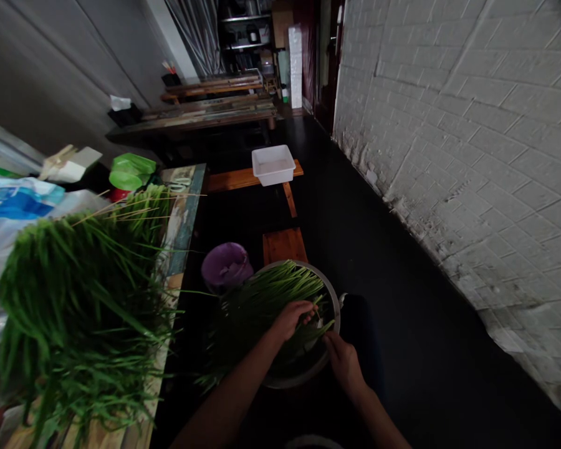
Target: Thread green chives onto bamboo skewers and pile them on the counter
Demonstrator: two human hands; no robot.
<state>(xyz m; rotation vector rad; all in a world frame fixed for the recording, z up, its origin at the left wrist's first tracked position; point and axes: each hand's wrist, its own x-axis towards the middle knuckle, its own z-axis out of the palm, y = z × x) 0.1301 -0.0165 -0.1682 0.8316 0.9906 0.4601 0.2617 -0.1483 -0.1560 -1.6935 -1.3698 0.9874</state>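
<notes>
A round basin (337, 305) holds a heap of long green garlic chives (280, 284), their pale ends toward the right. My left hand (293, 319) is over the basin with its fingers curled in a pinch; what lies between the fingertips is too small and dark to make out. At the basin's right rim, my right hand (343, 355) is closed on the pale stem ends of a few chives that reach back into the basin. A much larger pile of chives (84, 299) covers the table to the left, leaves hanging over its edge.
Beyond the basin stand a purple bin (227, 265) and a wooden stool (284, 246). A white plastic tub (273, 165) rests on an orange bench (231, 181). The table (182, 218) bounds the left, a white brick wall (472, 125) the right.
</notes>
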